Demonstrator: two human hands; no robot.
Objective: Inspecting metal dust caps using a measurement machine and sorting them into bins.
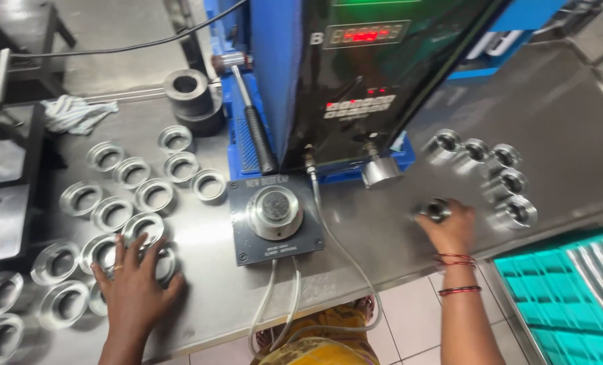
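From the head camera, your left hand point(135, 284) lies flat with its fingers spread open over a cluster of shiny flat metal rings point(105, 216) laid out on the left part of the grey steel table point(572, 122); the fingertips rest on the nearest ring, which sits just ahead of them, and nothing is pinched. Your right hand point(450, 226) is on the other side, fingers curled closed around a small bright metal cylinder with a bore point(436, 208), held at the fingertips with its open end facing up towards you. Just beyond and to the right of it stand more of the same small metal cylinders point(494, 172), upright, bores up. Between your hands sits a dark square base plate carrying a round metal seat point(275, 211), its axis vertical, with pale hoses trailing off the table edge. The seat lies left of the held cylinder, and about midway between both hands. A black-handled hammer point(250, 115) leans by the blue-and-black machine point(355, 74).
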